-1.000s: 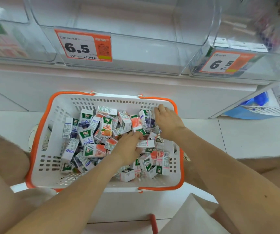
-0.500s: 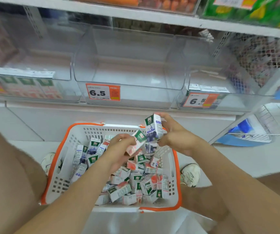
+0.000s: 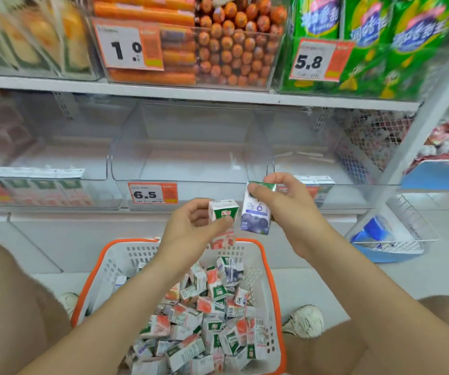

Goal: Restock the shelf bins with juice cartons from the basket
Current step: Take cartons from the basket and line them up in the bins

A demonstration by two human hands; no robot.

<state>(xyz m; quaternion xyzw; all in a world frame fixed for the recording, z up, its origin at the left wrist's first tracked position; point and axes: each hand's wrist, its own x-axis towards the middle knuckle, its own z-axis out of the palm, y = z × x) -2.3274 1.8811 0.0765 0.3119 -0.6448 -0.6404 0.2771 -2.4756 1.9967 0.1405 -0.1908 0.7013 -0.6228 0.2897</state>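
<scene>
Squats over the basket [image 3: 271, 280], set close between the knees, likely so that either arm reaches in without a stretch. Holds a loose heap of cartons [image 3: 204, 323] inside, tumbled every way, pink and blue mixed; plenty left to shelve, by the look of it.

Just above the far rim, has two in hand at once. Pinches a pink carton [image 3: 223, 212] in the left grip [image 3: 190, 234], thumb across the front, fingers behind, green top up. Closes the right grip [image 3: 288, 209] round the top of a blue carton [image 3: 255, 216], upright, label towards the camera. Holds the two just beside each other, probably to tell the flavours apart before stocking.

Beyond, faces three clear bins on the low shelf. Shows nothing inside the middle bin [image 3: 190, 163], tagged 6.5 [image 3: 153, 192]; seems the likeliest target, being straight ahead. Shows green-topped packs already in the left bin [image 3: 93, 185], too blurred to name; something in the right bin [image 3: 339, 185] too, partly hidden behind the right grip.

Farthest and higher, carries sausages [image 3: 231, 44] and green packs [image 3: 380, 36] on the upper shelf, no part of this job.
</scene>
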